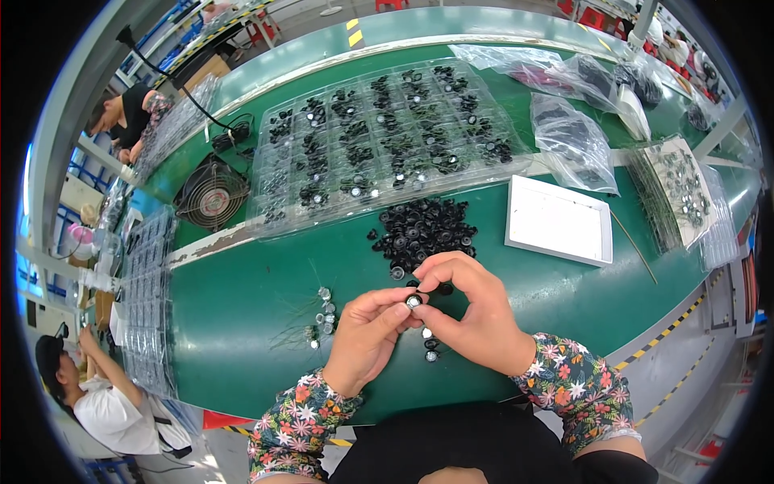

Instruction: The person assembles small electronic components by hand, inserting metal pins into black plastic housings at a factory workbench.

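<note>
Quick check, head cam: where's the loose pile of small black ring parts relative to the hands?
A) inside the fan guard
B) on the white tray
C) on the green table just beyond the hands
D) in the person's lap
C: the pile of black ring parts lies on the green table, just beyond the left hand and right hand, which pinch a small round part between them.

Ahead of you, a big clear plastic blister tray (379, 137) is lying across the far middle of the green table, its pockets holding small black parts. Clear crumpled plastic bags (572, 141) are sitting to your far right, some with dark contents. A stack of clear trays (685, 194) is leaning at the right edge. More clear trays (149, 298) are lying stacked on your left.
</note>
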`<action>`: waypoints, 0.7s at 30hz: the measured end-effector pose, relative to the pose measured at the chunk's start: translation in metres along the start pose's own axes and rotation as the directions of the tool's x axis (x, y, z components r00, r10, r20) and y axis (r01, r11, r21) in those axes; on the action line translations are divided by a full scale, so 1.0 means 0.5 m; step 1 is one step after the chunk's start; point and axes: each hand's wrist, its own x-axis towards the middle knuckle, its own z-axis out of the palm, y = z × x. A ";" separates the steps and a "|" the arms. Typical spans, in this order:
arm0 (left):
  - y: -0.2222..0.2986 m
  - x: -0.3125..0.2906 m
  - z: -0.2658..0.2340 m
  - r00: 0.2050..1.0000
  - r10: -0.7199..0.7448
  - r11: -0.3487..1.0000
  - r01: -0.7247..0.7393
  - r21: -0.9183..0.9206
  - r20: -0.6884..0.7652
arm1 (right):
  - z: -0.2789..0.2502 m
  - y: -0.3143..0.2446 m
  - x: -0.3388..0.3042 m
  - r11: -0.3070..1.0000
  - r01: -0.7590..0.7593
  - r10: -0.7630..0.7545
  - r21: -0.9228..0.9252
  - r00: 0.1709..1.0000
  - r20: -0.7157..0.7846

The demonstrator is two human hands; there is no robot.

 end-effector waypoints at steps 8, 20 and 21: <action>0.001 0.002 0.003 1.000 -0.005 1.000 0.005 0.021 -0.015 | -0.002 0.002 0.000 1.000 -0.029 0.029 0.000 1.000 0.006; 0.000 0.000 0.000 0.989 0.143 0.961 -0.132 0.242 -0.032 | -0.010 0.012 -0.001 0.792 -0.486 0.414 0.371 0.873 0.260; -0.003 0.002 0.002 0.987 0.159 0.956 -0.146 0.256 -0.032 | -0.012 0.014 -0.001 0.719 -0.514 0.421 0.467 0.858 0.296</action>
